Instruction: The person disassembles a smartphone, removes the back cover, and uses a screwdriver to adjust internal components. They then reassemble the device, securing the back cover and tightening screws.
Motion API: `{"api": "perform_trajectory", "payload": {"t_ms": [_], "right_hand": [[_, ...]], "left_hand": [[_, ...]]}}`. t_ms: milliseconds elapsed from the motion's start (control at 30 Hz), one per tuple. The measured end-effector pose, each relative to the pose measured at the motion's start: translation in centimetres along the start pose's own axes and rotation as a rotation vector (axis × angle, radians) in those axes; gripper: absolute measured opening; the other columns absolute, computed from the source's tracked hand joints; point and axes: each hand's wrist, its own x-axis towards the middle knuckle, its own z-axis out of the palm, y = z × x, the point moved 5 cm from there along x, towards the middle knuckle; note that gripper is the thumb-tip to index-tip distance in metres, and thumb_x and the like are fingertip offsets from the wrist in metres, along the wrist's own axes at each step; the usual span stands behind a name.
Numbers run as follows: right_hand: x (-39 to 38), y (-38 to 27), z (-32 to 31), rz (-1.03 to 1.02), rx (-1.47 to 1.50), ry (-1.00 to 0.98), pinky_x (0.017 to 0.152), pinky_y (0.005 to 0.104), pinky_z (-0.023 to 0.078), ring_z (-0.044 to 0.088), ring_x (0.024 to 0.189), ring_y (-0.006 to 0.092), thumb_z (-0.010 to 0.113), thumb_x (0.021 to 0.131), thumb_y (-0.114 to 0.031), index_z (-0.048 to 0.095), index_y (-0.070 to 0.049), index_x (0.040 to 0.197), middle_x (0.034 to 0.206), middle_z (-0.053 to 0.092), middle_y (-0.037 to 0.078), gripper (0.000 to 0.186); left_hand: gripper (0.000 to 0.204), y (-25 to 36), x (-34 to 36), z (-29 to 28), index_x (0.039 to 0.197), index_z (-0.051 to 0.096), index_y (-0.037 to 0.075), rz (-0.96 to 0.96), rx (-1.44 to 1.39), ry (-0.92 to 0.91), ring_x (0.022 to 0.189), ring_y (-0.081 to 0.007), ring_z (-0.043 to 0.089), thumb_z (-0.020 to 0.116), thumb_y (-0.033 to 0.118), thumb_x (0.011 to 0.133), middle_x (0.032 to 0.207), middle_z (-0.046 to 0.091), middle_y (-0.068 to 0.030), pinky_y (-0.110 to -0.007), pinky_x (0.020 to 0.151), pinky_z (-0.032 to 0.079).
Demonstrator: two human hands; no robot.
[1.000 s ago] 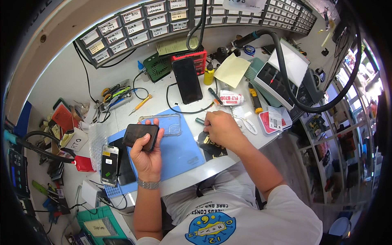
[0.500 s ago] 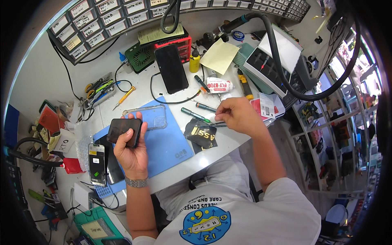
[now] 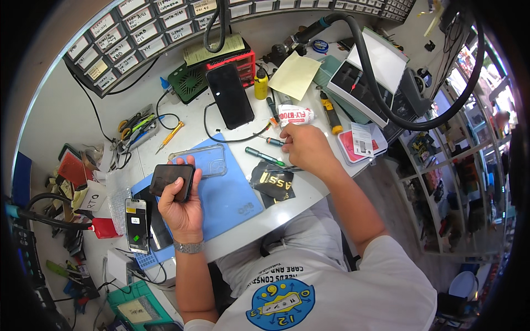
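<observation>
My left hand (image 3: 185,215) is wrapped round a dark smartphone (image 3: 170,182), held above the left part of a blue mat (image 3: 229,190). The thumb lies across the phone's dark face. At the right, my right hand (image 3: 309,150) has its fingers curled at the end of a grey-green screwdriver (image 3: 271,141); its grip is partly hidden by the hand. A second green screwdriver (image 3: 264,156) lies just nearer to me. A clear phone case (image 3: 212,160) rests on the mat, and a black cloth with gold lettering (image 3: 272,181) lies by the mat's right edge.
Behind the mat leans a black phone (image 3: 231,96) near a yellow bottle (image 3: 261,83). A white tube (image 3: 294,115), a yellow-and-black tool (image 3: 330,113) and an open white box (image 3: 359,83) sit at the right. Another phone (image 3: 137,223) lies left of my wrist; a thick black hose (image 3: 381,102) arches overhead.
My right hand has moved left and slightly away from me, to the end of the grey-green screwdriver. My left hand still holds the phone over the mat. The view has shifted slightly.
</observation>
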Motion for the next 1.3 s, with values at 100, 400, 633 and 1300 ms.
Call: {"api": "perform_trajectory", "payload": {"t_ms": [100, 400, 633, 1300], "right_hand": [[-0.4, 0.4, 0.0, 0.001, 0.283, 0.095, 0.082, 0.0389, 0.062, 0.078, 0.093, 0.0235, 0.079, 0.095, 0.002, 0.077, 0.000, 0.116, 0.106, 0.079, 0.014, 0.021], [-1.5, -0.1, 0.4, 0.033, 1.408, 0.185, 0.089, 0.0351, 0.069, 0.077, 0.102, 0.0208, 0.057, 0.111, 0.007, 0.044, -0.001, 0.156, 0.122, 0.072, 0.020, 0.047], [-1.3, 0.7, 2.4, 0.103, 1.403, 0.107, 0.098, 0.0310, 0.061, 0.075, 0.109, 0.0203, 0.060, 0.109, 0.008, 0.064, 0.005, 0.145, 0.124, 0.076, 0.019, 0.036], [-2.7, -1.5, 2.8, -0.077, 1.583, 0.127, 0.115, 0.0538, 0.061, 0.069, 0.126, 0.0246, 0.069, 0.101, 0.012, 0.037, -0.008, 0.164, 0.133, 0.065, 0.019, 0.074]], "left_hand": [[0.064, -0.1, -0.2, 0.2, 0.154, 0.044, -0.005, -0.002, -0.003, 0.012, 0.151, -0.0524, 0.051, 0.059, -0.014, 0.092, 0.149, 0.058, -0.0261, -0.066, 0.114, 0.059], [0.064, -0.1, -0.2, 0.1, 0.153, 0.045, -0.005, 0.011, 0.018, 0.010, 0.150, -0.0515, 0.053, 0.060, -0.014, 0.092, 0.148, 0.059, -0.0253, -0.065, 0.112, 0.061], [0.063, -0.1, -0.2, 0.2, 0.153, 0.045, -0.005, 0.004, 0.010, -0.004, 0.150, -0.0510, 0.053, 0.059, -0.014, 0.092, 0.148, 0.059, -0.0255, -0.064, 0.113, 0.061], [0.065, -0.1, -0.1, 0.0, 0.155, 0.044, -0.005, 0.014, 0.037, 0.015, 0.149, -0.0516, 0.053, 0.059, -0.014, 0.092, 0.149, 0.060, -0.0261, -0.065, 0.113, 0.060]]}}
